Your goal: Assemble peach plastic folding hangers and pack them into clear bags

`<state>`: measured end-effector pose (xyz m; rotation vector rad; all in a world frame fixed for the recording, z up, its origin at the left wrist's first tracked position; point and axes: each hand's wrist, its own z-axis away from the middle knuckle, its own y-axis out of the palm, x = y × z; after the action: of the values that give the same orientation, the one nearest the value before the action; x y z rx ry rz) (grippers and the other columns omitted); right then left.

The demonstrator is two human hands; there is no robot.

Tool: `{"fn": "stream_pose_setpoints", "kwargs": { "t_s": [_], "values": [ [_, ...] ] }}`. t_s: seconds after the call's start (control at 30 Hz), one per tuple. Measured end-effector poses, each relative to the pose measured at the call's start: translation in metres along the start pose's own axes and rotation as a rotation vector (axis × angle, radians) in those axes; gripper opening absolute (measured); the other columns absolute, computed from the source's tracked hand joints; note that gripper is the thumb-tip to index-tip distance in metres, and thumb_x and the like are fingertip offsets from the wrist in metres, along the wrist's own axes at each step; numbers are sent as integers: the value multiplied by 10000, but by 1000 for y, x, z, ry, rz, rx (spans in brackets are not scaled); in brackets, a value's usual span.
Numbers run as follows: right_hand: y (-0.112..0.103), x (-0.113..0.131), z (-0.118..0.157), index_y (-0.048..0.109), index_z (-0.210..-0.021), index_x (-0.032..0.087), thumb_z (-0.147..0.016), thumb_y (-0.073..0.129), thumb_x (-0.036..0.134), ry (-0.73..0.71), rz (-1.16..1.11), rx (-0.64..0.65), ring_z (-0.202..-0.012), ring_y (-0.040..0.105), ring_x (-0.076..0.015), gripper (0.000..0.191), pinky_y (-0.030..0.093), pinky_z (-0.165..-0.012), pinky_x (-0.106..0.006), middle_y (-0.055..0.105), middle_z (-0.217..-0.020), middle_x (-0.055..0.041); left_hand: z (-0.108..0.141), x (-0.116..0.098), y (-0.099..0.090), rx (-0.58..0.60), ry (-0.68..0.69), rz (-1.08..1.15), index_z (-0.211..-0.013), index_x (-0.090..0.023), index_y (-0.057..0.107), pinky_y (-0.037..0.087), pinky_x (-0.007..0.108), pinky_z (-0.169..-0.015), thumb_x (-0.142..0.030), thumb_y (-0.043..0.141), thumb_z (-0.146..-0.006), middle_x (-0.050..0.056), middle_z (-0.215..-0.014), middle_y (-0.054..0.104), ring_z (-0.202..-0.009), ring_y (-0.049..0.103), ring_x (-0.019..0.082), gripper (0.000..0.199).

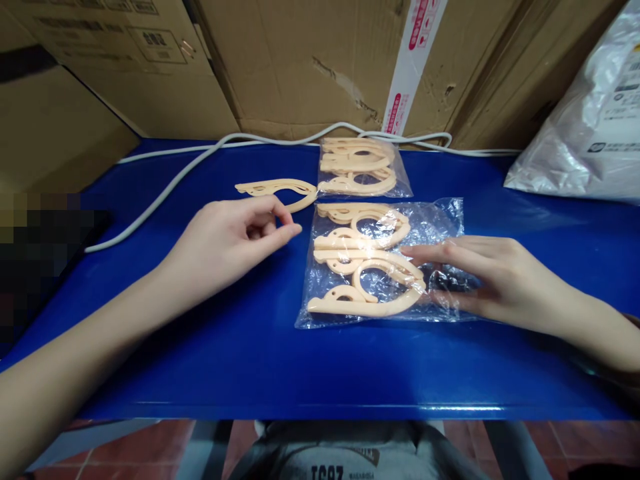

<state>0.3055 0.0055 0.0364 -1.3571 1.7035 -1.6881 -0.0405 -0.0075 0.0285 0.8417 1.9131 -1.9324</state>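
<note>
A clear plastic bag [330, 319] with beige folding clothes hangers [385, 253] lies flat in front of me. My right hand [490, 273] is at its right end, index finger and thumb apart around the edge of the hangers, gripping the bag there; some fingertips are obscured by shiny plastic. Left of the bag, my left hand [245, 230] hovers with its fingers curled and thumb close to the index finger, nothing visible between them. Just behind it lies a loose folding hanger [303, 190], partly hidden by the hand. A second bag of folding hangers [360, 167] lies farther back.
The blue table [250, 373] ends near my lap. A white cable [165, 193] runs along its back and left. Cardboard boxes [300, 67] stand behind, and a white plastic package [590, 133] stands at the back right. A dark, blurred-out object is at left.
</note>
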Motion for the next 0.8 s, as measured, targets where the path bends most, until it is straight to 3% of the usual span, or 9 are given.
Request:
{"fn": "stream_pose_setpoints", "kwargs": {
  "t_s": [0.1, 0.2, 0.27, 0.37, 0.47, 0.63, 0.8],
  "values": [
    [-1, 1, 0, 617, -1390, 237, -984, 643, 369, -32, 23, -11, -923, 735, -224, 427, 569, -770, -324, 760, -1132, -64, -4, 4, -5, -174, -52, -100, -1024, -184, 634, 401, 259, -683, -522, 543, -976, 4, -870, 653, -750, 549, 147, 353],
    [-3, 1, 0, 622, -1361, 208, -987, 647, 362, -47, 40, 1, -932, 732, -223, 405, 562, -774, -310, 756, -1144, -75, -14, 17, -10, -266, 38, -257, -1221, -145, 620, 470, 326, -927, -519, 596, -958, 91, -1173, 674, -1062, 608, 245, 458],
    [-4, 1, 1, 602, -1378, 218, -988, 649, 352, -39, 42, 12, -960, 732, -218, 415, 558, -793, -301, 742, -1202, -76, -20, 29, -13, -267, 123, -354, -1377, -108, 559, 408, 432, -1122, -540, 672, -911, 157, -1382, 608, -1304, 532, 339, 645],
    [-8, -2, 4, 516, -1470, 248, -1011, 614, 314, -22, 53, 26, -951, 728, -190, 474, 545, -786, -275, 739, -1195, -55, -26, 47, -18, -168, 169, -426, -1538, -52, 394, 307, 510, -1216, -523, 690, -911, 226, -1574, 430, -1470, 390, 393, 838],
    [-14, -5, 6, 478, -1506, 264, -1037, 558, 296, 30, 129, 1, -897, 718, -168, 477, 520, -743, -259, 746, -1096, -33, -29, 60, -23, -81, 134, -406, -1596, -79, 288, 328, 500, -1209, -531, 647, -945, 208, -1613, 373, -1474, 399, 378, 870],
    [-21, -10, 7, 514, -1471, 281, -1026, 579, 349, 87, 182, -86, -803, 694, -151, 455, 499, -695, -254, 734, -980, -3, -35, 68, -31, -2, 79, -241, -1605, -216, 275, 428, 448, -1141, -619, 688, -886, 80, -1489, 576, -1318, 584, 302, 923],
    [-23, -12, 9, 518, -1467, 294, -1016, 595, 318, 132, 193, -117, -804, 688, -152, 458, 494, -706, -266, 738, -995, -5, -32, 50, -34, -57, 69, -273, -1522, -133, 421, 462, 404, -1100, -645, 702, -860, 98, -1307, 675, -1198, 639, 282, 882]
  ]
}}
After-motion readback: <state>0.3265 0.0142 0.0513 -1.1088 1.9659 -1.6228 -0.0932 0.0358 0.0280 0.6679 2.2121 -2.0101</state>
